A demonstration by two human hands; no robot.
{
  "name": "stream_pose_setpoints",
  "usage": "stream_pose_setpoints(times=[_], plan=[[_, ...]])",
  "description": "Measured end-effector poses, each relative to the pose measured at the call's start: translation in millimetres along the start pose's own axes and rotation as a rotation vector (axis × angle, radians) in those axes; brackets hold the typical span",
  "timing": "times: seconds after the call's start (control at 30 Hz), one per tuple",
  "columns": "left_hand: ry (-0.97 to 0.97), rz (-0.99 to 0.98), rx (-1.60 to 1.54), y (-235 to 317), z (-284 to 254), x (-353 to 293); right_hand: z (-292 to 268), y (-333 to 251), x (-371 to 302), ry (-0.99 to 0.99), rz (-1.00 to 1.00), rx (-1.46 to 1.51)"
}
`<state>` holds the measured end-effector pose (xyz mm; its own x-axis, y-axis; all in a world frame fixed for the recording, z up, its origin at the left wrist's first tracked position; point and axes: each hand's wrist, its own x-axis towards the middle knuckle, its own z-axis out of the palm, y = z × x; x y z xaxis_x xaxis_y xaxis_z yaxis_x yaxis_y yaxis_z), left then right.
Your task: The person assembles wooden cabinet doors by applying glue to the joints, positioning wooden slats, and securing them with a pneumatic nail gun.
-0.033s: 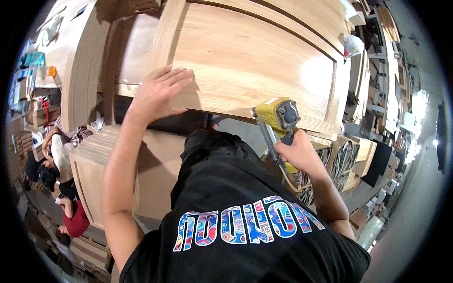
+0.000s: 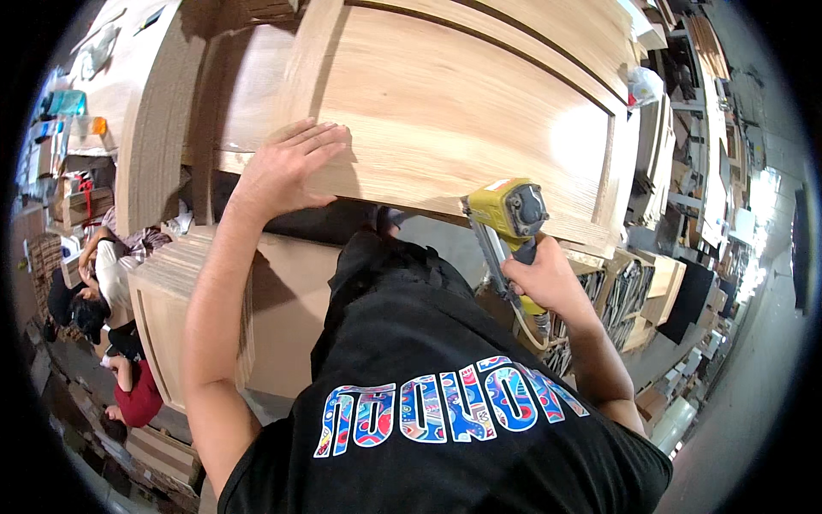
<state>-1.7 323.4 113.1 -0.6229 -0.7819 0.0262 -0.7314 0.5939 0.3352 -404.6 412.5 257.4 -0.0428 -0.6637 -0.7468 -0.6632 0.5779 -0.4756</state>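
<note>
A pale wooden frame-and-panel door (image 2: 445,111) lies across the far side in front of me. My left hand (image 2: 293,167) rests flat on its near left corner, fingers stretched out and thumb toward the near edge. In my right hand (image 2: 552,276) is a yellow-green nail gun (image 2: 503,212) with a black cap, my fingers wrapped round its handle. The tool's nose lies by the door's near edge; I cannot tell whether it touches. An air hose (image 2: 528,330) hangs from the handle's lower end.
Stacked wooden door panels (image 2: 184,295) stand at my left. Upright bundles of thin boards (image 2: 610,295) are at my right. Two people, one in a red top (image 2: 141,398), are beyond the stack at far left. A clear plastic bag (image 2: 644,86) sits past the door's right end.
The view has shifted very slightly. Both hands, the nail gun and the door keep their places relative to one another.
</note>
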Motion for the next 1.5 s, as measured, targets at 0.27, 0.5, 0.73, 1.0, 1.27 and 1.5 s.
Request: stream_pose_setpoints(times=[0.27,0.5,0.73,1.0,1.27,1.5], plan=[[0.097,0.126,-0.07,-25.8,7.3,-7.1,35.5,-13.4,14.0,-0.052,-0.02,0.132],[0.146,0.199,-0.081,-28.0,10.5,-4.9,62.7,-67.1,8.7,-0.068,0.038,0.134],[0.14,0.17,-0.226,-28.6,14.4,-7.3,67.4,-80.3,1.1,-0.065,0.111,0.107],[0.135,0.196,-0.196,-32.8,14.8,-7.8,75.2,-75.3,0.3,-0.031,0.121,0.18],[0.149,0.199,-0.23,-33.3,16.4,-7.6,85.1,-105.5,2.7,-0.066,0.012,0.192],[0.173,0.25,-0.25,-37.9,20.2,-10.8,105.7,-113.6,22.0,-0.099,-0.049,0.065]])
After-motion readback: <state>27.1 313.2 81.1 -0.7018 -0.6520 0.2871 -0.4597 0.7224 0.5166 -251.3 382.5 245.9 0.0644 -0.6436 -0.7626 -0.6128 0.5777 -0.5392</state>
